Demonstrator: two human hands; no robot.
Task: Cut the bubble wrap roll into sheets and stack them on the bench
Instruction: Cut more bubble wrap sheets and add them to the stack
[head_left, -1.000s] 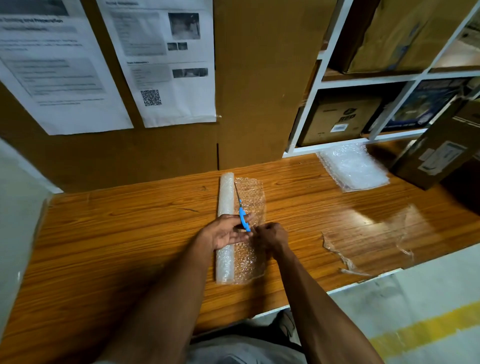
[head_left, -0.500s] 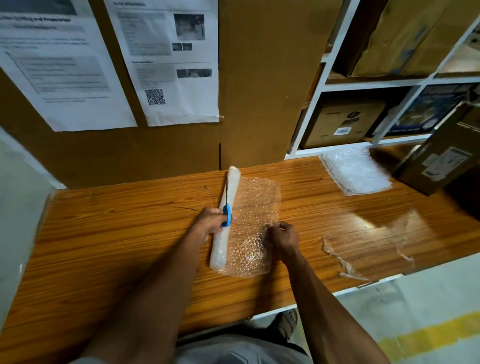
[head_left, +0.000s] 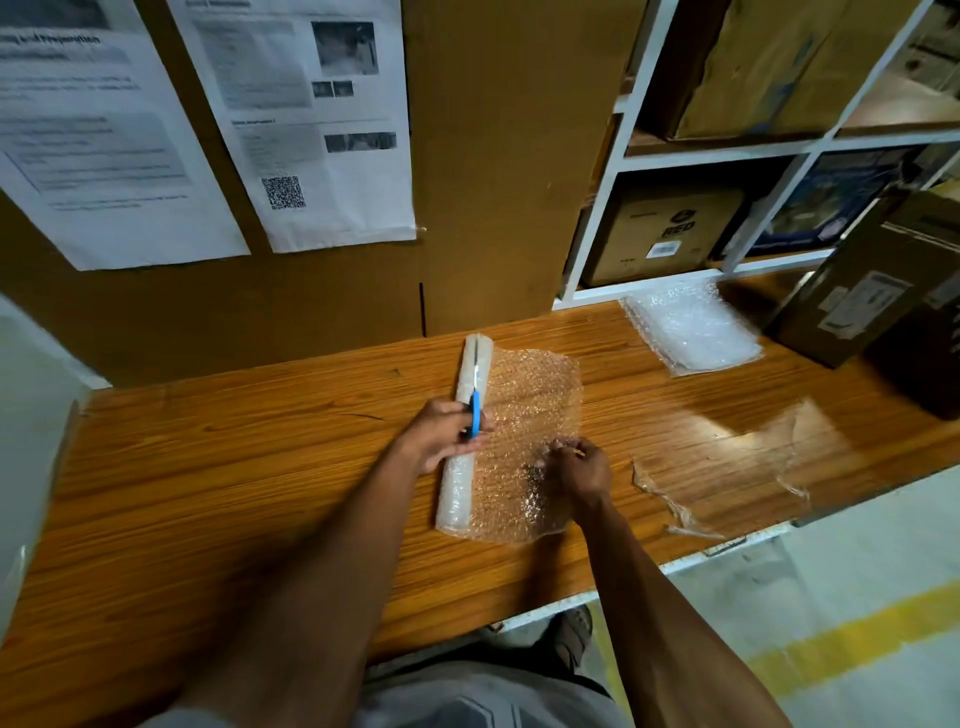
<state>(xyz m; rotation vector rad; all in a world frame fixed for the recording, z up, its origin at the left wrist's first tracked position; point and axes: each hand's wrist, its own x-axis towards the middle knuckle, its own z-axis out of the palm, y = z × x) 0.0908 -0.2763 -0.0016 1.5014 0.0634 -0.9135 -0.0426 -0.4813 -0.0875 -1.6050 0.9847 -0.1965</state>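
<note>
L hand (head_left: 441, 434) fingers curled round blue-handled scissors (head_left: 474, 413), blades over white bubble wrap roll (head_left: 464, 441) on wooden table (head_left: 234, 467). R hand (head_left: 582, 470) fingers pinch unrolled clear sheet (head_left: 530, 400) just right of roll.

Roll: bubble wrap roll (head_left: 464, 447) lies mid-frame on the wooden bench (head_left: 234, 467), its loose flap (head_left: 530, 415) spread out to its right.
Left hand: left hand (head_left: 441, 434) rests on the roll, gripping blue-handled scissors (head_left: 474, 410), blades along the roll.
Right hand: right hand (head_left: 582, 470) pinches the flap's right edge.
Stack: cut sheets (head_left: 691, 327) at upper right, beside a cardboard box (head_left: 862, 291).
Scrap: clear film (head_left: 727, 467) at right.
</note>
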